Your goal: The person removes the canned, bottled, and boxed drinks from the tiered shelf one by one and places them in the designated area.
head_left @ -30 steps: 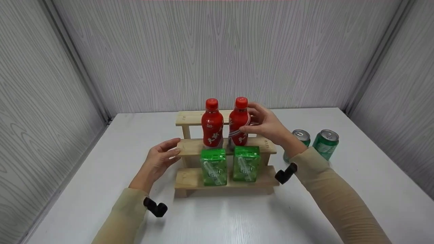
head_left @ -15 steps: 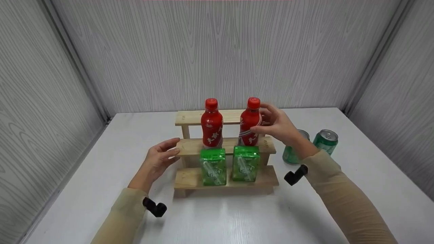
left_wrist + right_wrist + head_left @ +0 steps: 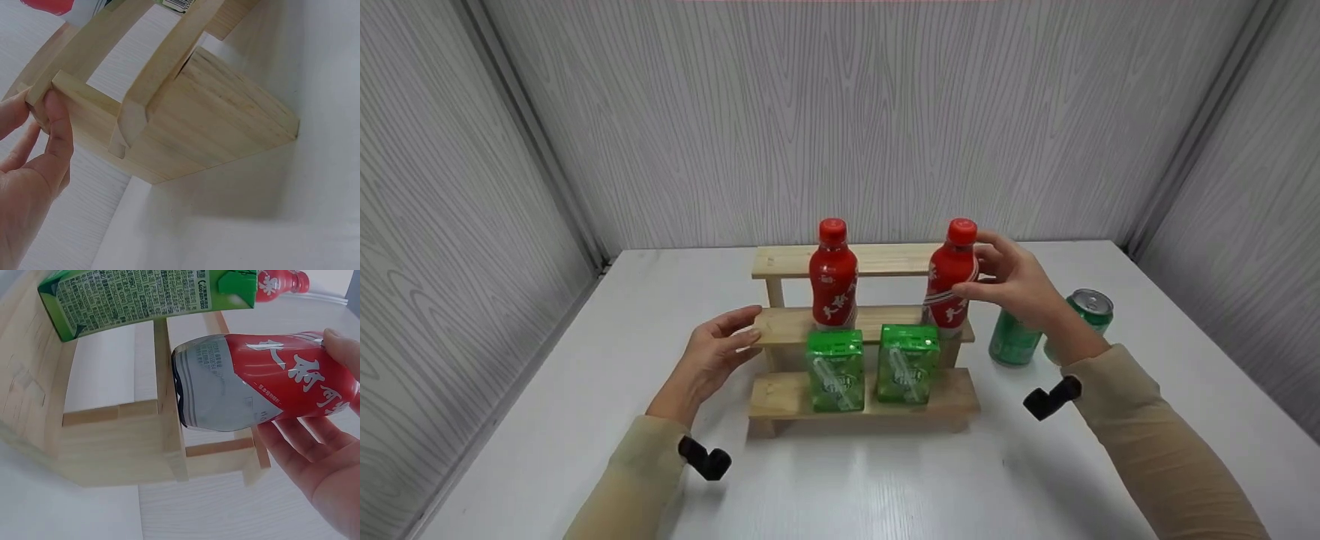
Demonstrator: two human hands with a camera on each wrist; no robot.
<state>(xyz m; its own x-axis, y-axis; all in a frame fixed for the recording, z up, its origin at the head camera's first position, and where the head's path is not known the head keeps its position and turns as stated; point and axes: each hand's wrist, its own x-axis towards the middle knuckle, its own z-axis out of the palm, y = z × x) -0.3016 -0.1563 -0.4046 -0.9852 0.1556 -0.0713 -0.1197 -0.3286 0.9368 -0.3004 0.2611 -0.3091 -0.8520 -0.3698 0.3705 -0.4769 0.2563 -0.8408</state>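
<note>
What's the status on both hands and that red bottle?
Left hand steadies the wooden rack at its middle shelf end. Right hand grips the right red bottle, base at the shelf's right edge. Two green cans stand close beside it.

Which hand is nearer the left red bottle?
Left. The left hand holds the rack's middle shelf end near the left red bottle; the right hand grips the other bottle.

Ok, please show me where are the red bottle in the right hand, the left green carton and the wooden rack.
red bottle (image 3: 951,281), head view, on its label below the neck.
left green carton (image 3: 835,371), head view, on its front face.
wooden rack (image 3: 784,325), head view, on the bare left part of the middle step.
</note>
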